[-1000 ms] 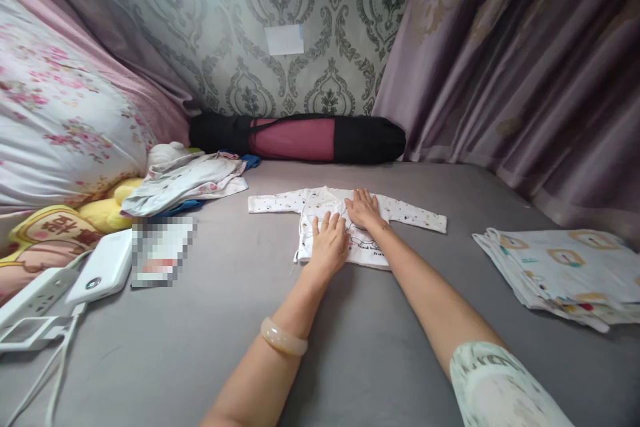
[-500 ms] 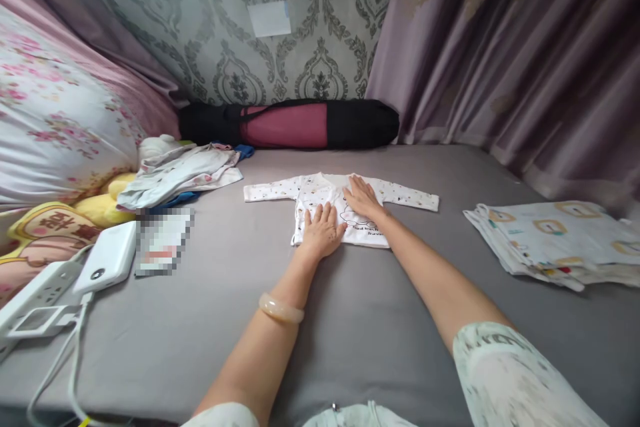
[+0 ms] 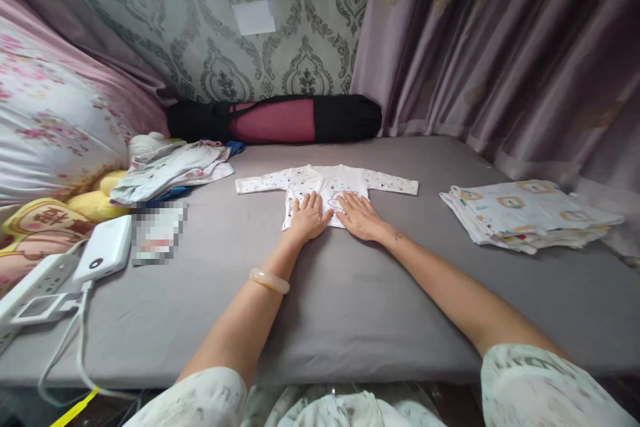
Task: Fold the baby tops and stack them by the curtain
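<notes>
A small white baby shirt (image 3: 327, 179) with a speckled print lies face up on the grey bed sheet (image 3: 340, 313), both sleeves stretched out sideways. My left hand (image 3: 309, 217) rests flat on the lower left part of its front, fingers spread. Beside it, my right hand (image 3: 360, 215) lies flat on the lower right part, over the drawn figure, and covers some of the print. Both hands press on the cloth without gripping it. The two thumbs nearly meet near the hem.
A stack of folded white cloths (image 3: 520, 210) sits at the right, a loose pile of clothes (image 3: 175, 170) at the left. A white power bank (image 3: 105, 247), a power strip (image 3: 37, 290) and cables occupy the left front. A black and red long bag (image 3: 273, 121) lies along the wall.
My right hand has slid down the shirt from the chest to near the hem. My left hand stays flat on the shirt's lower left. The view has shifted slightly.
</notes>
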Motion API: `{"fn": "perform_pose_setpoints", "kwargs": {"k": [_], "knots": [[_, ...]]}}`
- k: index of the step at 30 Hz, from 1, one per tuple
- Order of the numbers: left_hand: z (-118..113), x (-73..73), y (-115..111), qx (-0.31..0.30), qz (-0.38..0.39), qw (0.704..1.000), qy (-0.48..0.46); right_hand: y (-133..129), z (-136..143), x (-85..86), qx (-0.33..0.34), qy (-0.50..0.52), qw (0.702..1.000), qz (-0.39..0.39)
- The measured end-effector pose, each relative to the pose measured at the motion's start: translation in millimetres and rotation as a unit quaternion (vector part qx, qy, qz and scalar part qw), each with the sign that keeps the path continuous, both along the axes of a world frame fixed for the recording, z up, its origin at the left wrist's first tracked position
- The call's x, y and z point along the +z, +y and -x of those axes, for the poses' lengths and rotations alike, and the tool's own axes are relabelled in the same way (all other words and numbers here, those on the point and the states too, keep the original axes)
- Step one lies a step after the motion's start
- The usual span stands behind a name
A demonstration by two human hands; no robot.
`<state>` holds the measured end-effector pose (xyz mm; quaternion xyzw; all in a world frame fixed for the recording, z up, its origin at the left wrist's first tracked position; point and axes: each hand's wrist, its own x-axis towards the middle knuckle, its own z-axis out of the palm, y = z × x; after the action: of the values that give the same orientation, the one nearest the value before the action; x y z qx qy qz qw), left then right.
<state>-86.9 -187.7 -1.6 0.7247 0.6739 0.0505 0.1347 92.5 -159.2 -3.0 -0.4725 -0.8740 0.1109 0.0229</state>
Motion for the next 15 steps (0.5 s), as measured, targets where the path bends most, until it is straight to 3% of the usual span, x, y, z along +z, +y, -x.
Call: {"fn": "perform_pose_setpoints", "kwargs": {"k": [6,10,12,15], "knots": [[9.9,-5.1,-2.5,-0.042,-0.031,0.999,-0.010,-14.5,-25.4,-2.7,0.018,0.011,1.000,-0.007],[30.6,-1.2,-9.8,-0.076,-0.073,0.993,-0.055,-24.1,-48.1,-1.8,0.051,0.034,0.998,0.005],[44.7,3.2,-18.0,-0.042,-0.123,0.989,-0.073,-26.3,-60.0,-2.7,0.069,0.057,0.996,-0.003],[63.7,10.0,-32.6,0.107,-0.149,0.980,-0.073,-26.4,-73.4,-3.5,0.104,0.103,0.989,-0.033]]}}
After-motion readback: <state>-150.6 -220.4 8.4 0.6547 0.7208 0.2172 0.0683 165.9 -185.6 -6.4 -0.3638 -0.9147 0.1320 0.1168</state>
